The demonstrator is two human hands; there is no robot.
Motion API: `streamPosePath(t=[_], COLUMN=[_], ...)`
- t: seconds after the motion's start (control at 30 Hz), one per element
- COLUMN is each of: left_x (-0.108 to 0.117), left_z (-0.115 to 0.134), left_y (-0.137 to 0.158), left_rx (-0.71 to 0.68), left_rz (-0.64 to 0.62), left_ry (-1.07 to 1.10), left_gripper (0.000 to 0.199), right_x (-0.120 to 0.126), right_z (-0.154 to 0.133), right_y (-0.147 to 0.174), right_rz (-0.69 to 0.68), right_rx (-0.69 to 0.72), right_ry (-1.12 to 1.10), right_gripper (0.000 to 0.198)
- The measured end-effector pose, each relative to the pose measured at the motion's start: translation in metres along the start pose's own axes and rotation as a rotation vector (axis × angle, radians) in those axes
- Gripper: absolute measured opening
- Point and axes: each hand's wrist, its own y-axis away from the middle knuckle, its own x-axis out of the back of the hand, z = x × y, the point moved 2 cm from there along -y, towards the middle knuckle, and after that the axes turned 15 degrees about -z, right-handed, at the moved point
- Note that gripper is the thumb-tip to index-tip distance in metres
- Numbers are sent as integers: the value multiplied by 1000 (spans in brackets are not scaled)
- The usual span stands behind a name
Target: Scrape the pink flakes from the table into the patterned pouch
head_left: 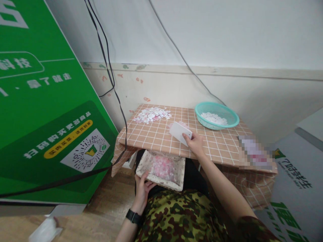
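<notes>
My right hand (pixel 195 143) grips one end of a flat white board (pixel 178 132) with small holes at that end. The board is tilted over the table, and a few pale pink pieces (pixel 185 124) show at its far edge. With thumb and fingers, my left hand (pixel 144 185) holds the near left rim of a fabric-lined basket (pixel 178 185). This basket rests over my lap, just below the table's front edge. Inside it lie many small clear packets with pink contents (pixel 161 167).
The table has a brown checked cloth (pixel 151 137). A heap of white and pink paper pieces (pixel 152 115) lies at the back left. A turquoise strainer basket (pixel 217 126) holds more white pieces. A blurred-out item (pixel 254 153) lies right. Black cables (pixel 108 64) hang left by a green panel (pixel 50 111).
</notes>
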Motion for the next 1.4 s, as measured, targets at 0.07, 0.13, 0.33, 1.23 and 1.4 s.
streamPosePath(t=[0.07, 0.13, 0.33, 1.23, 1.4], left_x=[0, 0, -1, 0, -1], left_z=[0, 0, 1, 1, 1], left_y=[0, -1, 0, -1, -1], left_rx=[2, 0, 3, 15, 6], left_rz=[10, 14, 10, 18, 21], left_ry=[0, 9, 20, 34, 28], left_gripper=[53, 53, 52, 55, 51], right_x=[-1, -2, -7, 13, 25], right_z=[0, 0, 2, -12, -6], right_y=[-1, -2, -7, 15, 34], right_rz=[0, 2, -107, 253, 285], right_rx=[6, 3, 37, -17, -22], right_ry=[-19, -32, -136, 98, 136], right_gripper=[44, 45, 44, 46, 51])
